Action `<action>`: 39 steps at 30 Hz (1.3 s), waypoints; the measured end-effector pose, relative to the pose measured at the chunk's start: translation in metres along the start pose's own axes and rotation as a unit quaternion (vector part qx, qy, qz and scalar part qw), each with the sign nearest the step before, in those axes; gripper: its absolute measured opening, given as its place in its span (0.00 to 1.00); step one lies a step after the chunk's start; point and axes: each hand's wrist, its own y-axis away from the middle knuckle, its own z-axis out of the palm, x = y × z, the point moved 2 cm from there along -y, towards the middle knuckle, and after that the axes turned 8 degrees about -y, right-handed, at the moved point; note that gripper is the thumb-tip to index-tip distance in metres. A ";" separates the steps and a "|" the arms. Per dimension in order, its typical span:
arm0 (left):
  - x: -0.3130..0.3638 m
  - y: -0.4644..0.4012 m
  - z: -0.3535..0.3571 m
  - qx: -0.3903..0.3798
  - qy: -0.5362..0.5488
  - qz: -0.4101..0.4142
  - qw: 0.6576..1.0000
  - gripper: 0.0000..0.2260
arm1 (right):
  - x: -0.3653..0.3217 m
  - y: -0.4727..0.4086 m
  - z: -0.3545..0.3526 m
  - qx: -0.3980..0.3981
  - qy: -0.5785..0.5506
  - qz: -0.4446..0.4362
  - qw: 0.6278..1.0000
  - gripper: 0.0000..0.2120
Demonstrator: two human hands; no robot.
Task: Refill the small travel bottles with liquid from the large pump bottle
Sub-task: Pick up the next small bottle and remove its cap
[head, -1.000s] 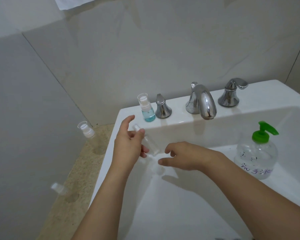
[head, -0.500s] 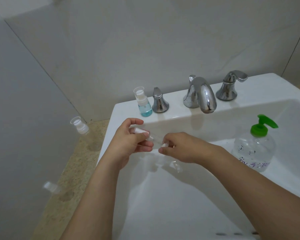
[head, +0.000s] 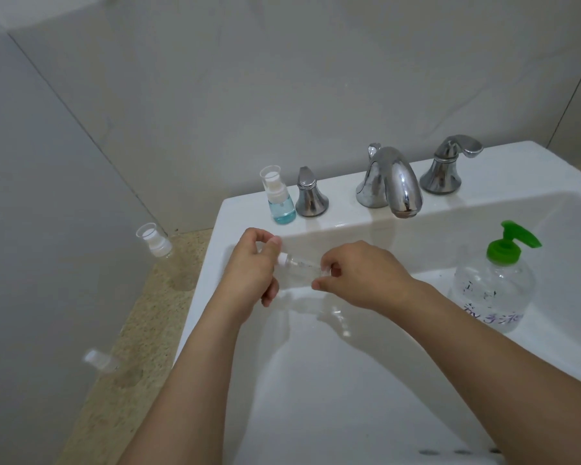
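Observation:
A small clear travel bottle (head: 299, 268) lies sideways over the white sink (head: 349, 380), held between both hands. My left hand (head: 254, 273) pinches its white spray-top end. My right hand (head: 359, 275) pinches the other end with thumb and fingers. The large clear pump bottle (head: 493, 290) with a green pump stands inside the basin at the right, apart from both hands. A small bottle with blue liquid (head: 279, 199) stands on the sink ledge. Two more clear travel bottles (head: 163, 256) (head: 104, 362) stand on the speckled counter at the left.
A chrome faucet (head: 391, 184) with two handles (head: 311, 198) (head: 445, 169) lines the back ledge. Grey tiled walls close in behind and to the left. The speckled counter (head: 131, 347) is a narrow strip between wall and sink.
My right hand closed in and took the far end of the small bottle. The bottle went from my left hand alone to being held between both hands, lying flatter.

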 end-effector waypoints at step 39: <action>-0.001 -0.007 -0.011 -0.014 0.258 -0.055 0.964 0.07 | 0.005 0.001 0.000 -0.018 -0.029 0.021 0.999 0.16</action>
